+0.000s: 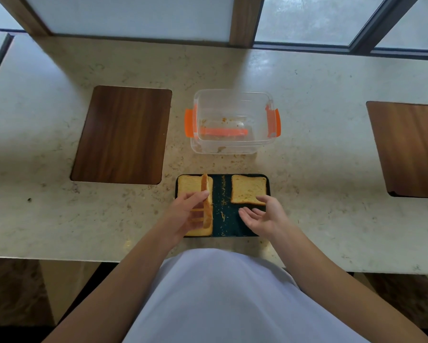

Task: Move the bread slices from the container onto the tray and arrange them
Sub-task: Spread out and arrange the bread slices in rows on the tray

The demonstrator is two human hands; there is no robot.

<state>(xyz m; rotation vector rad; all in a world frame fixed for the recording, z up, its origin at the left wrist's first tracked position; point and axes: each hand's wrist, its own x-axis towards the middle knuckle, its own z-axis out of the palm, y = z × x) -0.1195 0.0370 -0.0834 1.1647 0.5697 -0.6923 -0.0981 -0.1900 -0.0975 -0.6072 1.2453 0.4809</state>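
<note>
A dark tray (226,194) lies on the counter just in front of me, sprinkled with crumbs. One bread slice (248,188) lies flat at its far right. Another flat slice (189,184) lies at the far left, and a third (204,231) shows at the near left under my hand. My left hand (187,214) grips a bread slice (206,201) held on edge above the tray's left side. My right hand (263,216) hovers palm-up over the tray's near right, fingers apart, holding nothing. The clear container (232,121) with orange clips stands beyond the tray and holds only crumbs.
A dark wooden board (121,134) is set into the counter at the left, and another (408,149) at the right. Window frames run along the back of the counter. The counter's front edge lies close to my body.
</note>
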